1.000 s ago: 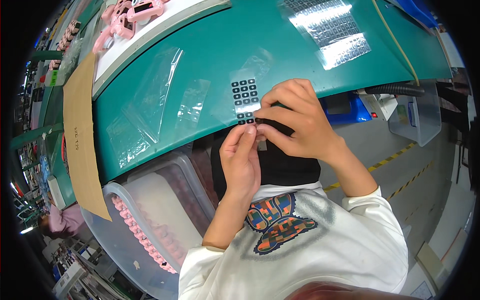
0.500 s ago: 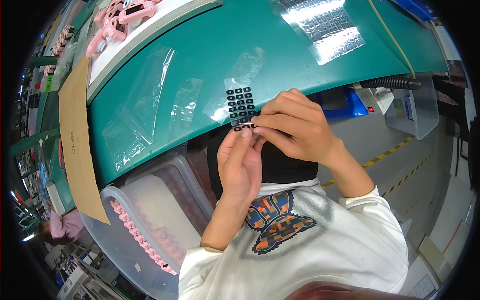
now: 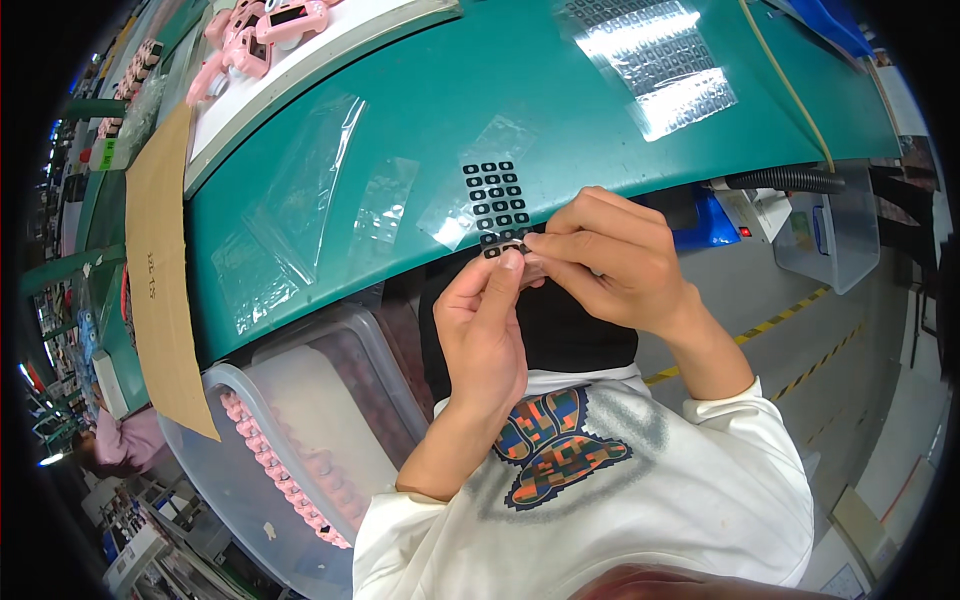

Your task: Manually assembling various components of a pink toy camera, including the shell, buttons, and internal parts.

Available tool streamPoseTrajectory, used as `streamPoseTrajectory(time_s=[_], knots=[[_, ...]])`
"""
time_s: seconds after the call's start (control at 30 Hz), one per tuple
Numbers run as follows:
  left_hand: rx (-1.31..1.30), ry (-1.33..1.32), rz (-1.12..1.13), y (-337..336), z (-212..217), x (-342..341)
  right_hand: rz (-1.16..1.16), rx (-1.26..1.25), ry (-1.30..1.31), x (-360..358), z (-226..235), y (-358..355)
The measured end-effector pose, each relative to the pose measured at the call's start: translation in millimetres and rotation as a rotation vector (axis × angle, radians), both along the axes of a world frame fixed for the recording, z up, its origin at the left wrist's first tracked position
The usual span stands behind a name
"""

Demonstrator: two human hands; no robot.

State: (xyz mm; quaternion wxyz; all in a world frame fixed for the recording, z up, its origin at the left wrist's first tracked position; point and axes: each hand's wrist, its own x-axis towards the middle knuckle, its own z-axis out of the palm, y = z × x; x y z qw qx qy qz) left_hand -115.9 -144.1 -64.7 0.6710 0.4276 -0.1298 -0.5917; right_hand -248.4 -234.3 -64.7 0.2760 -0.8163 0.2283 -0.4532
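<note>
A clear sheet of black sticker pieces (image 3: 496, 195), set in rows of rounded squares with a ring in each, stands out over the front edge of the green table. My left hand (image 3: 483, 325) pinches its near end, thumb on top. From the right, my right hand (image 3: 612, 258) has thumb and forefinger closed at the sheet's near right corner, beside the left thumb. Whether a single piece is between those right fingertips is too small to tell. Behind the sheet, clear plastic film (image 3: 445, 222) lies on the table.
Pink camera-shaped parts (image 3: 262, 35) sit on a white ledge at the far left. More clear bags (image 3: 300, 190) and a silvery sheet of dark pieces (image 3: 660, 70) lie on the green table (image 3: 420, 95). A plastic bin (image 3: 225, 470) with pink parts stands left of my lap; cardboard (image 3: 160, 280) leans beyond it.
Both hands and the sheet have shifted slightly right in the picture. The far end of the sheet sits a little higher, and more of its rows show clearly. My grip looks the same.
</note>
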Motion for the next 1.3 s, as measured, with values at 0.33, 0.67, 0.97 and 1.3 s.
streamPoseTrajectory(time_s=[0.33, 0.67, 0.97, 1.3], knots=[[-0.027, -0.034, -0.033, -8, 3, 3, -0.004, 0.181, -0.097, 1, 5, -5], [0.058, -0.224, -0.016, -62, 32, 31, -0.062, 0.259, -0.175, -6, 7, -11], [0.103, -0.649, 0.077, 46, 67, 69, -0.117, 0.242, -0.131, -8, -4, -19], [0.713, -1.429, 0.683, 300, 80, 278, -0.029, 0.091, -0.057, 18, -5, -28]])
